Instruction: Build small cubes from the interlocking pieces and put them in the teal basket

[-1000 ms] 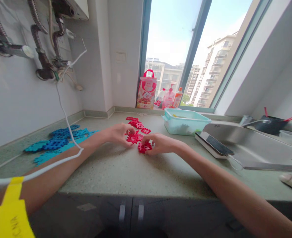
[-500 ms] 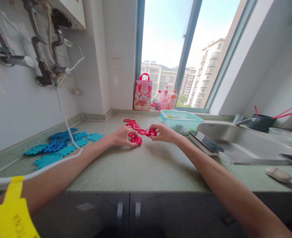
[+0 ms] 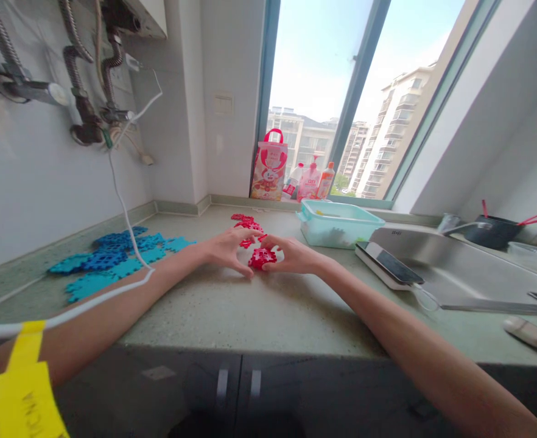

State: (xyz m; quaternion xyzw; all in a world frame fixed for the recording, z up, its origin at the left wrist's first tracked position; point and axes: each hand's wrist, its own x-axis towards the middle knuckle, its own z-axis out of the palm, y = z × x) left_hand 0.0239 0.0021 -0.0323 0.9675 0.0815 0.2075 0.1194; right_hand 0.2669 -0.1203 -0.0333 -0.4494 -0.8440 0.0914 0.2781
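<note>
In the head view, my right hand (image 3: 293, 255) grips red interlocking plastic pieces (image 3: 262, 258) between thumb and fingers, just above or on the countertop (image 3: 268, 316). My left hand (image 3: 229, 250) is beside them on the left, thumb and fingers spread apart. Nothing shows in its grasp. More red pieces (image 3: 242, 218) lie behind the hands, partly covered by my left fingers. To the left, near my left forearm, is a spread of dark blue (image 3: 106, 258) and light blue interlocking pieces (image 3: 99, 281).
A teal plastic tub (image 3: 341, 225) stands back right. A phone (image 3: 389, 263) lies on a white block by the steel sink (image 3: 469, 267). A white cable (image 3: 125, 213) with a yellow tag (image 3: 28, 395) crosses my left forearm. A pink bag (image 3: 269, 170) and bottles stand at the window.
My left hand has let go of the red piece and spread its fingers. My right hand has moved left and nearer, now holding red pieces there. The view has shifted slightly.
</note>
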